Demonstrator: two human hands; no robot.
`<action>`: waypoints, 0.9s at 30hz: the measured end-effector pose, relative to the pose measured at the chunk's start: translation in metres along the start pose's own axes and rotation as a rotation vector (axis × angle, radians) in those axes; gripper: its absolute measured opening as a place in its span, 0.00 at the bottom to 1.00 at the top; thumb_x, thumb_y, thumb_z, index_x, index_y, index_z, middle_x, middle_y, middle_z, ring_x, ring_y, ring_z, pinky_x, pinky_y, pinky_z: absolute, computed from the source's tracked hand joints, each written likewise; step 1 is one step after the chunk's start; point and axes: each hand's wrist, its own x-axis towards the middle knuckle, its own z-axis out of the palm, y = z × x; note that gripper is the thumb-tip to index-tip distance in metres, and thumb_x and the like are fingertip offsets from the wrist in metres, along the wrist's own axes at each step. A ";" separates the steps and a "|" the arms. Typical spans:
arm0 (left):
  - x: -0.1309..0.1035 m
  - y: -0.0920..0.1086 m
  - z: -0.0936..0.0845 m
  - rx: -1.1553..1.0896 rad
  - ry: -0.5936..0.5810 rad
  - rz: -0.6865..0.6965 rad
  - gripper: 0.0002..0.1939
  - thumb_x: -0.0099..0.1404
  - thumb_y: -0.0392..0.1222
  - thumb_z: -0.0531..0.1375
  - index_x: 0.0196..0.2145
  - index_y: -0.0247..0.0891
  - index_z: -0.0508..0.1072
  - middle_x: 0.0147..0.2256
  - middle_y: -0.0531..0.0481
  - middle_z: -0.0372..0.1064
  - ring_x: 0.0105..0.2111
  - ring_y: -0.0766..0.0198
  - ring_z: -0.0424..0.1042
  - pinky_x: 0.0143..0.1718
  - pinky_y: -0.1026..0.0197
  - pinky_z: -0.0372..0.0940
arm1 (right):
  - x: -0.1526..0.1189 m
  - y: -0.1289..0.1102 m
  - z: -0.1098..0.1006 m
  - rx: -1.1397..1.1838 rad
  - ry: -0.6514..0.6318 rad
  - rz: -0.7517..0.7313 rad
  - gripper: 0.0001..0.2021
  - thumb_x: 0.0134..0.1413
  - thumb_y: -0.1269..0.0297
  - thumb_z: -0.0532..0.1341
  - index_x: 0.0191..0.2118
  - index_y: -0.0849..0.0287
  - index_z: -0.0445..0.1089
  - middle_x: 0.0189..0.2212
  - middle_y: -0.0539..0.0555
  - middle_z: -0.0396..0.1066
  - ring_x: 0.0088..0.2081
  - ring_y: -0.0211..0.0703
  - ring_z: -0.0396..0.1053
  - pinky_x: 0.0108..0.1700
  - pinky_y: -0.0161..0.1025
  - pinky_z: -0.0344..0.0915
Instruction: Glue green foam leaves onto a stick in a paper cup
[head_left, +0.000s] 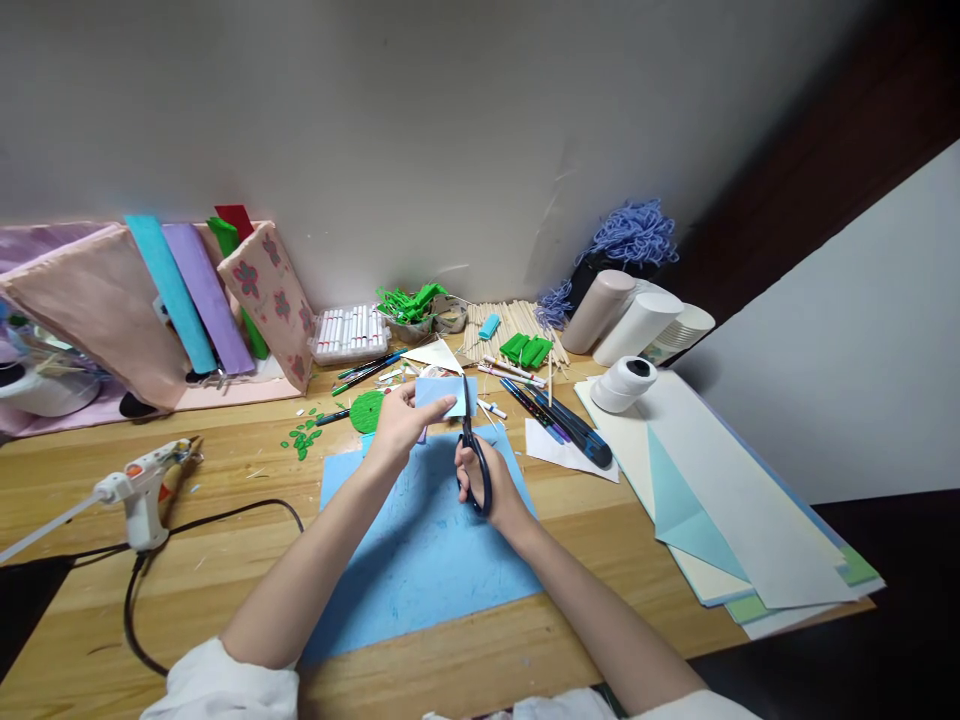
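My left hand [403, 418] pinches a small light-blue piece of paper [435, 390] between thumb and fingers, above the far part of a large blue sheet [427, 540]. In my right hand [487, 485] is a pair of scissors with dark handles [484, 480], fingers through the loops. The blades point away from me and lie across the right part of the small paper. Close by on the left is a round green disc [367, 411], partly covered by my left hand. Small green oval pieces [302, 440] lie scattered beyond it.
A glue gun [142, 490] with a black cord stands at the left. Markers in a case [350, 333], wooden sticks [506, 325] and green strips [409, 305] line the back. A utility knife [581, 433], thread spool [622, 385] and stacked paper [735, 490] are at the right.
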 end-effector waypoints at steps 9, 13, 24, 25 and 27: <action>-0.017 0.001 0.005 -0.002 -0.123 -0.070 0.19 0.38 0.45 0.72 0.27 0.33 0.74 0.24 0.52 0.71 0.24 0.67 0.68 0.25 0.66 0.66 | -0.024 0.004 0.012 0.112 0.109 0.047 0.28 0.48 0.33 0.51 0.31 0.59 0.60 0.13 0.41 0.56 0.12 0.31 0.59 0.14 0.28 0.56; -0.017 -0.004 0.008 0.045 -0.157 -0.052 0.19 0.40 0.46 0.71 0.28 0.32 0.74 0.25 0.51 0.71 0.25 0.66 0.69 0.27 0.64 0.68 | -0.027 0.007 0.013 0.174 0.195 0.080 0.26 0.48 0.36 0.55 0.29 0.59 0.59 0.12 0.41 0.55 0.10 0.30 0.56 0.12 0.27 0.52; 0.092 0.023 0.074 0.565 0.000 0.263 0.15 0.54 0.40 0.64 0.36 0.29 0.68 0.40 0.34 0.70 0.44 0.49 0.70 0.46 0.49 0.63 | 0.002 0.000 -0.035 0.423 0.573 -0.037 0.27 0.49 0.34 0.48 0.28 0.57 0.57 0.09 0.38 0.53 0.10 0.30 0.55 0.13 0.28 0.55; 0.090 0.022 0.079 0.628 0.011 0.313 0.16 0.55 0.39 0.63 0.39 0.28 0.67 0.44 0.31 0.67 0.50 0.46 0.65 0.50 0.47 0.59 | 0.003 -0.001 -0.040 0.439 0.601 -0.045 0.26 0.49 0.34 0.48 0.28 0.57 0.56 0.09 0.38 0.53 0.10 0.30 0.55 0.13 0.28 0.55; 0.076 0.016 0.085 0.739 -0.018 0.407 0.16 0.57 0.38 0.61 0.43 0.29 0.66 0.51 0.30 0.61 0.56 0.46 0.57 0.55 0.46 0.53 | 0.005 -0.003 -0.048 0.470 0.644 -0.057 0.26 0.49 0.35 0.49 0.28 0.56 0.56 0.09 0.38 0.52 0.09 0.30 0.54 0.13 0.28 0.55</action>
